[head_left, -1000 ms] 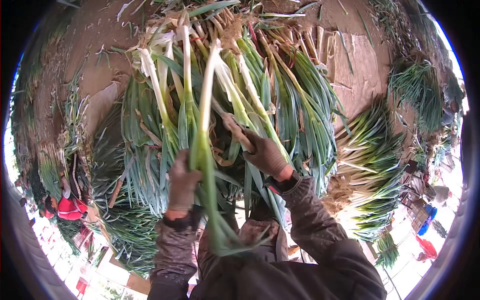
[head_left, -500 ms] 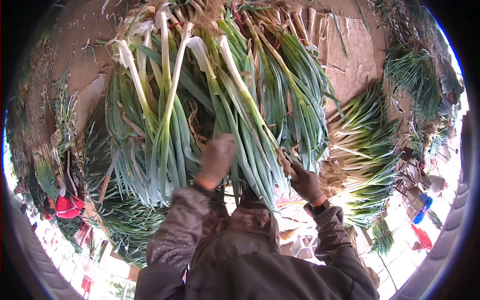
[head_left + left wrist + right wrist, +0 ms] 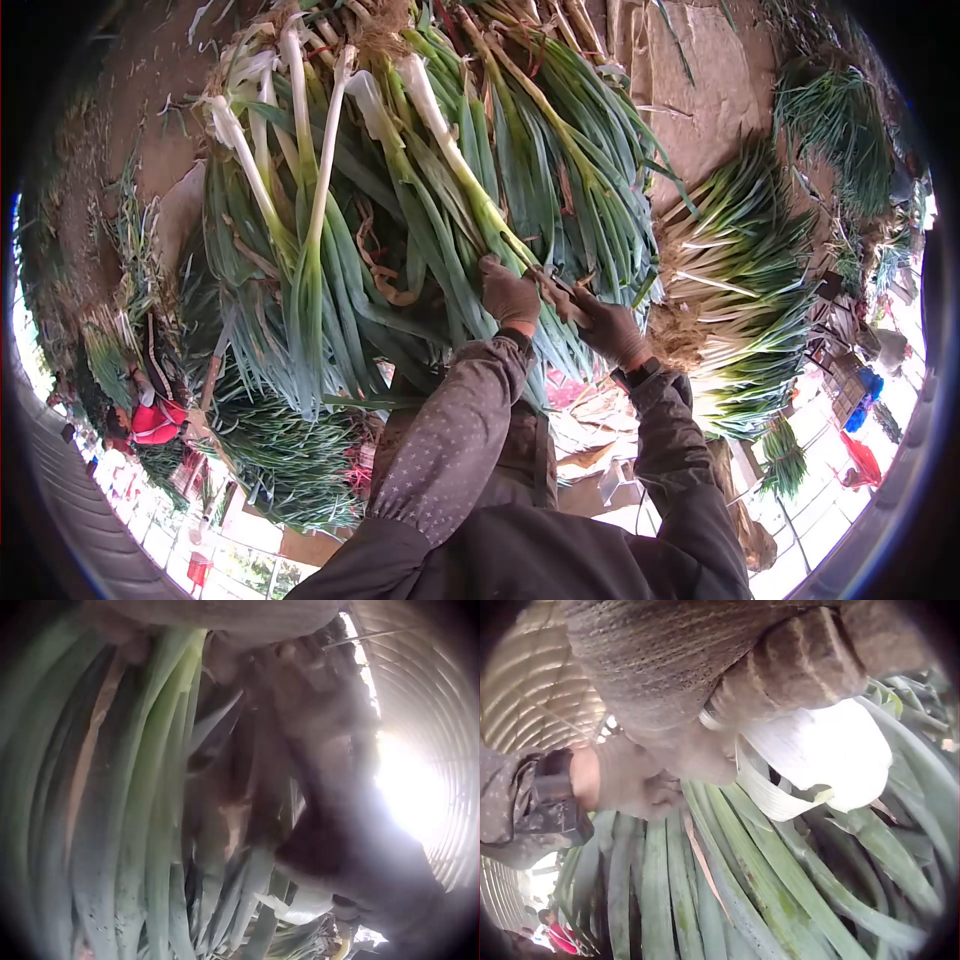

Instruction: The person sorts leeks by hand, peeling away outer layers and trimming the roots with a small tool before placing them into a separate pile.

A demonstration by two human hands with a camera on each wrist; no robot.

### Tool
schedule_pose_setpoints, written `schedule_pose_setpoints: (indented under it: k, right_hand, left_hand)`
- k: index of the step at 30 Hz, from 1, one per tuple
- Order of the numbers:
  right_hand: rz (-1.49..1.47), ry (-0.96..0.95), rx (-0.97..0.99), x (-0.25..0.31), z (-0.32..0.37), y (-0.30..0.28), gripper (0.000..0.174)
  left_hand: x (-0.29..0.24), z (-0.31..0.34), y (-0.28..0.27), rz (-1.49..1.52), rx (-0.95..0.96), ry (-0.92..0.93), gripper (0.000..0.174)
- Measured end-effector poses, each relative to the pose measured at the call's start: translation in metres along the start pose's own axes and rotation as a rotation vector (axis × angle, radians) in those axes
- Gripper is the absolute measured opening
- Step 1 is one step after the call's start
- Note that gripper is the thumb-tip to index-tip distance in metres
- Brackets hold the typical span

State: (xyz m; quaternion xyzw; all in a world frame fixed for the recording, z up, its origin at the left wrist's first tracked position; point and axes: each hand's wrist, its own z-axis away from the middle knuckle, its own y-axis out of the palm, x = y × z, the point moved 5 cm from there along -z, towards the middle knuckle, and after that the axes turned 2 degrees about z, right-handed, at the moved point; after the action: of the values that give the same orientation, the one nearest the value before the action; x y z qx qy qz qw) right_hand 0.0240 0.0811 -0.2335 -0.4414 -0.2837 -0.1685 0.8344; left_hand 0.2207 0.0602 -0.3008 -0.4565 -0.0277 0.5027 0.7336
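Flat tan cardboard sheet (image 3: pixel 705 95) on brown floor (image 3: pixel 160 150), upper right of head view. Crumpled bright blue item (image 3: pixel 866 396) toward right edge, near limp red plastic-looking sheet (image 3: pixel 861 460). Pale, curved, ribbed roof (image 3: pixel 544 694) in both wrist views.

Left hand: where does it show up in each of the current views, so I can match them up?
Head: left hand, close to the picture's centre.
Left wrist: left hand, blurred, along the top edge.
Right wrist: left hand, left of centre, near mid-height.
Shared landmark: the long green leaves.

Left grip (image 3: pixel 511 296) curled, right grip (image 3: pixel 614 332) curled, close together
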Motion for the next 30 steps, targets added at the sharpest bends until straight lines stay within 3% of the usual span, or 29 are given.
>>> schedule_pose_setpoints:
  k: [2, 6, 9, 14, 22, 25, 28, 30]
  right_hand:
    - [0.016, 0.028, 0.03, -0.006, -0.006, 0.002, 0.062]
    - [0.014, -0.014, 0.012, -0.007, -0.017, 0.003, 0.061]
    - [0.034, -0.006, 0.019, -0.001, -0.033, 0.0, 0.061]
    - [-0.019, -0.078, -0.077, 0.002, -0.061, 0.004, 0.06]
    - [0.047, -0.046, 0.025, -0.003, -0.057, 0.0, 0.064]
    - [0.069, -0.026, 0.053, -0.01, -0.035, 0.0, 0.066]
    - [0.021, 0.009, 0.057, -0.012, -0.03, 0.004, 0.067]
    - [0.024, 0.008, 0.035, -0.01, -0.032, 0.005, 0.065]
  left_hand:
    - [0.001, -0.001, 0.007, -0.033, 0.051, -0.139, 0.073]
    - [0.001, 0.004, 0.016, -0.146, -0.01, -0.121, 0.079]
    - [0.004, -0.002, 0.028, -0.235, -0.252, -0.063, 0.078]
    - [-0.004, 0.002, 0.031, -0.154, -0.285, -0.122, 0.079]
    - [0.005, -0.01, 0.045, -0.059, -0.192, -0.201, 0.087]
    - [0.011, -0.015, 0.044, -0.006, -0.194, -0.096, 0.077]
    - [0.01, -0.009, 0.027, 0.073, -0.162, 0.144, 0.078]
    - [0.023, -0.015, 0.02, 0.198, 0.027, 0.141, 0.062]
